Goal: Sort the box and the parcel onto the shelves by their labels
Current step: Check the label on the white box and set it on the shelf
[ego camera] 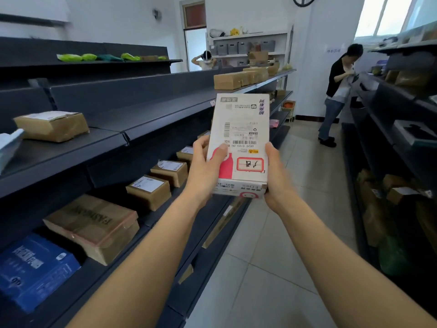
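Observation:
I hold a tall white box (243, 129) with pink print, barcodes and a red-framed label upright in front of me, above the aisle. My left hand (205, 165) grips its lower left side, thumb on the front face. My right hand (275, 171) clasps the lower right edge and bottom corner. The label side faces me, with its text upside down. No separate parcel is in either hand.
Dark metal shelves (118, 136) run along the left, holding brown cartons (53, 125), a taped carton (94, 227) and a blue package (35, 268). More shelves (402, 147) with parcels line the right. A person (338, 91) stands in the tiled aisle ahead.

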Tool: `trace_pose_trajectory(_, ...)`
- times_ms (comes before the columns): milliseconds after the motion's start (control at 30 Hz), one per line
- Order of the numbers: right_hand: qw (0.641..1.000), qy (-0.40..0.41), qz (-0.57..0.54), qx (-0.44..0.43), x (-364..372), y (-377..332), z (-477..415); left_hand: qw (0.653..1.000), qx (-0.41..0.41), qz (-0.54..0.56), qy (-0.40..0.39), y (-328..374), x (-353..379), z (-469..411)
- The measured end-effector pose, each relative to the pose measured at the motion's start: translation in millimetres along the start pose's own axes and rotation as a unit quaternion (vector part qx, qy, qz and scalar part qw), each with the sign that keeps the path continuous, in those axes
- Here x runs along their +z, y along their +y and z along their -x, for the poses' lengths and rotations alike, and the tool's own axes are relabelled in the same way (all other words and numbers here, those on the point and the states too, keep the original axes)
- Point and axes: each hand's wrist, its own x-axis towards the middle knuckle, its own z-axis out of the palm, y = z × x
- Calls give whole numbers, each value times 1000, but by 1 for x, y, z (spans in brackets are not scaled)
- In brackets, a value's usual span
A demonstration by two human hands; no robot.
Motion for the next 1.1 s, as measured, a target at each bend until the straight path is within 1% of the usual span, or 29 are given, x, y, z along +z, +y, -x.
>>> trace_pose_trajectory(67, 1000, -12, 6, -17, -10, -10, -17, 1000, 8, 15, -9, 1, 15, -16)
trace_pose_trajectory(233, 998, -19, -14, -65, -35, -33, -59, 998, 65, -23, -13, 4, 48, -54)
trace_pose_trajectory(367, 992, -36, -15, -122, -38, -48, -89, 996, 92, -23, -5, 4, 60, -87)
trace_pose_trajectory(433, 990, -34, -8, -136, -38, -50, -106, 995, 96, -21, -5, -1, 62, -105)
trace_pose_trajectory(633, 984, -6, -16, -176, -30, -44, -165, 993, 113, 10, -26, -18, 57, -164)
trace_pose_trajectory(700, 981, -10, -20, -191, -22, -44, -188, 991, 129, 24, -28, -20, 51, -189)
trace_pose_trajectory(800, 978, -13, -22, -205, -3, -48, -225, 986, 168, 10, -17, -19, 37, -227)
trace_pose_trajectory(933, 973, -9, -18, -229, 18, -49, -267, 980, 199, -1, -16, -19, 21, -272)
trace_pose_trajectory(1100, 973, -36, -48, -225, 32, -50, -312, 976, 217, 4, -12, -28, 12, -316)
